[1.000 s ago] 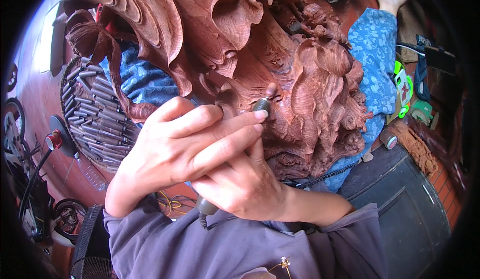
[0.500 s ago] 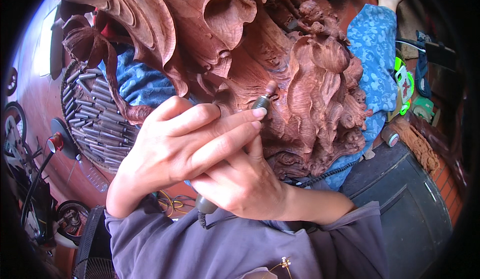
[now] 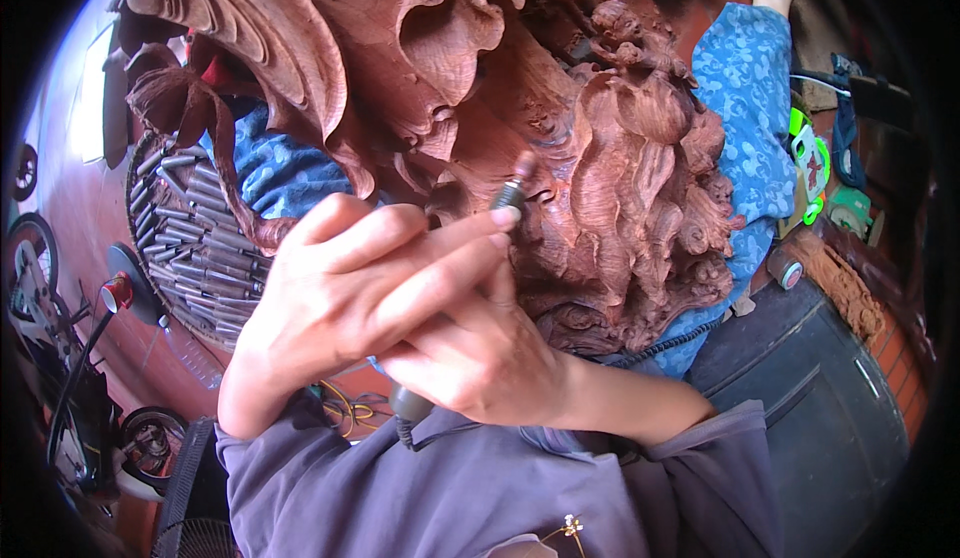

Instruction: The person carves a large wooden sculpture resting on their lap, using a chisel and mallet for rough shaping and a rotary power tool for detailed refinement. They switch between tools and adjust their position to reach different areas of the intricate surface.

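Both my hands grip a rotary carving tool, whose small rounded pinkish bit points away from me over a reddish-brown wood carving. My left hand lies across the top, its index and middle fingers stretched along the tool close to the metal collar. Underneath, my right hand wraps the tool body, most of which is hidden by my fingers. The dark rear end and its coiled cord show below my hands. Deep folds and petal-like ridges cover the carving. Whether the blurred bit touches the wood, I cannot tell.
A round basket of many metal carving bits stands at the left, beside a lamp and a plastic bottle. Blue patterned cloth covers legs around the carving. A dark case sits at the right; yellow cables lie below my hands.
My hands and the tool have shifted slightly left, and the bit now sits over a spot farther left on the carving. The grip looks the same.
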Demonstrator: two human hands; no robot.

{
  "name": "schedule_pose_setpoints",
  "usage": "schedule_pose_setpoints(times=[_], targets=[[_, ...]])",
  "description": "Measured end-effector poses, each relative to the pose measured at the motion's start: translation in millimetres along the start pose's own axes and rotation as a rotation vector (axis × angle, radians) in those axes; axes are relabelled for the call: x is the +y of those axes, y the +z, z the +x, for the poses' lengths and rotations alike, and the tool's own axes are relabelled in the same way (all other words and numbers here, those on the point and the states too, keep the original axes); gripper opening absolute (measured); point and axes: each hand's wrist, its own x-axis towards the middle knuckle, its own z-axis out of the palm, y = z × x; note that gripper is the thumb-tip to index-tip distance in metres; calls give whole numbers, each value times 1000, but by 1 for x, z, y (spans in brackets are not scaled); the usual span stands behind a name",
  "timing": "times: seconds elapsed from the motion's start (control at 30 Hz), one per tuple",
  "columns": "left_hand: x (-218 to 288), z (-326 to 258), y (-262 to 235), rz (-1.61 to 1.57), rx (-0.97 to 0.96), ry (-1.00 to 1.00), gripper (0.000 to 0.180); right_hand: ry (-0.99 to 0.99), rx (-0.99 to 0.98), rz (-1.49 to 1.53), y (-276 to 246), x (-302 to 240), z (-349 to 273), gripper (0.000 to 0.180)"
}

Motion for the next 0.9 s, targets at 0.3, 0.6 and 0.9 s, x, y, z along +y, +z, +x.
schedule_pose_setpoints(times=[0.3,0.6,0.9], targets=[[2,-1,5,73,21,35,53,-33,-2,-72,-8,3,-2,20],[4,2,-2,133,33,-25,51,-93,29,29,-4,10,1,19],[13,11,-7,84,25,-175,39,-130,52,132,-3,18,9,17]])
